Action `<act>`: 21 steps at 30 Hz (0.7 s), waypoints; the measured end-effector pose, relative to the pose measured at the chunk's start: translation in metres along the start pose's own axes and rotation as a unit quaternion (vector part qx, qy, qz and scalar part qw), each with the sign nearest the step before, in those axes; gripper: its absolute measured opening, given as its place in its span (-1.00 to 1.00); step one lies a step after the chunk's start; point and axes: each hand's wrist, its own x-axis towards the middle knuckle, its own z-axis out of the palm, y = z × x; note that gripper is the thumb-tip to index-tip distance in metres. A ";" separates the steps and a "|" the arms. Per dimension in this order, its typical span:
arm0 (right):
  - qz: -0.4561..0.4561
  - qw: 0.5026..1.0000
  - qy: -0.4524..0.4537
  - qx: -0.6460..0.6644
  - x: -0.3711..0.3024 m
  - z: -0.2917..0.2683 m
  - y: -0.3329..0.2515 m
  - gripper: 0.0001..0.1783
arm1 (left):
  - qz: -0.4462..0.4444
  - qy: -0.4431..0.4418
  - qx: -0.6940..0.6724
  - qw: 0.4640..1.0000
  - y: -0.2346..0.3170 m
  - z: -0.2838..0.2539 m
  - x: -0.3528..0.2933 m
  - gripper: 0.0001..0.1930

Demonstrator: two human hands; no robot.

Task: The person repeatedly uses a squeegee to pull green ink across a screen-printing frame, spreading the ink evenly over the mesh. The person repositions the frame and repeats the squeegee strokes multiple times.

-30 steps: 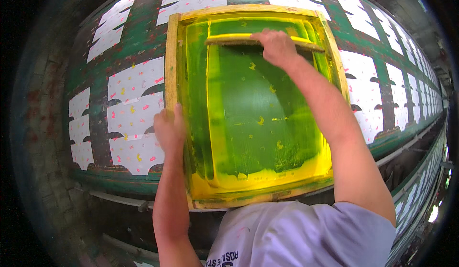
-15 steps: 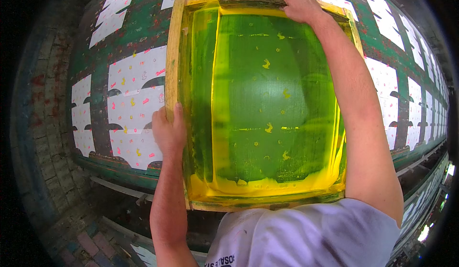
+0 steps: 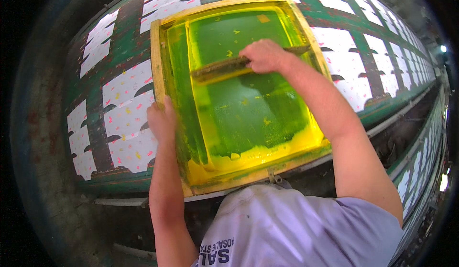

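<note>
A wooden-framed printing screen (image 3: 156, 52) lies over the green table, its mesh green with small yellow figures and thick yellow ink (image 3: 253, 158) pooled along the near side. My right hand (image 3: 265, 57) is closed around a long squeegee (image 3: 217, 71), which crosses the mesh at a slant above its middle, yellow along its lower edge. My left hand (image 3: 162, 119) grips the left rail of the frame, fingers on the outer side and thumb upward. The part of the squeegee under my right hand is hidden.
White printed sheets (image 3: 126, 92) with pink and yellow figures lie in rows on the long green table (image 3: 130, 45), left, right and beyond the screen. A metal rail (image 3: 406, 109) runs along the near table edge. Another table with sheets (image 3: 420, 147) stands at the right.
The squeegee, held in my right hand, has come from the far rail toward me to the mesh's upper middle. My left hand keeps its hold; the view has turned somewhat.
</note>
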 end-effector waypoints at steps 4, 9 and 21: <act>0.011 1.000 0.003 0.017 -0.082 0.029 -0.054 -0.71 | 0.011 -0.007 -0.018 1.000 0.000 -0.005 -0.005 -0.46; 0.018 0.999 0.017 0.031 -0.171 0.064 -0.115 -0.68 | 0.013 -0.021 -0.026 0.999 -0.002 -0.015 -0.009 -0.48; -0.039 0.994 0.087 0.052 -0.267 0.103 -0.167 -0.38 | 0.010 -0.017 0.029 0.999 0.008 -0.023 -0.022 -0.50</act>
